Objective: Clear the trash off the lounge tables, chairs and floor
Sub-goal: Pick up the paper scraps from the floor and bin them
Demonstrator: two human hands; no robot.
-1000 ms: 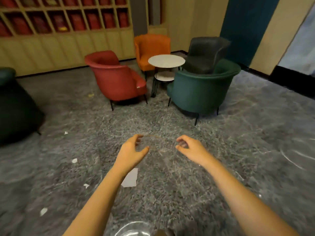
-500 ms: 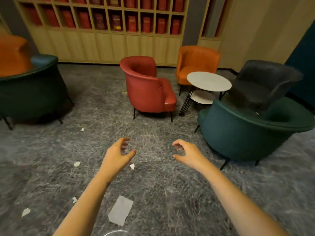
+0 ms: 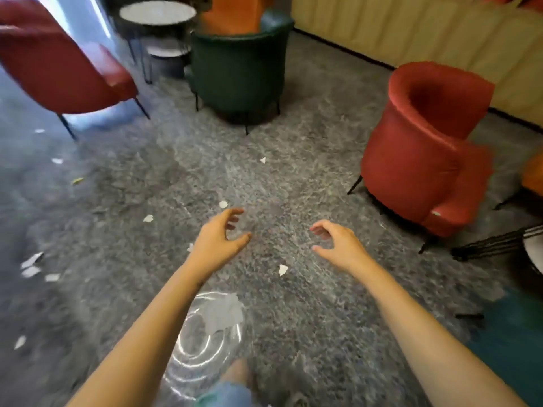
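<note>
1. The left hand [image 3: 219, 239] and right hand [image 3: 338, 245] hover side by side above the carpeted floor [image 3: 323, 136], fingers loosely curled, half open, holding nothing, probably poised for picking.
2. Torn paper litters the floor: a small scrap [image 3: 283, 269] lies near, between the forearms; a larger sheet [image 3: 223, 314] shows just beside the left forearm; more scraps [image 3: 30, 264] lie at the left.
3. A white bit [image 3: 436, 213] sits on the red armchair [image 3: 426, 148], right.
4. Flat paper on pile likely needs a fingertip pinch.

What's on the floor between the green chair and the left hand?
Head view: a near scrap of paper by the left hand and a far scrap toward the green chair, on gray carpet.
</note>
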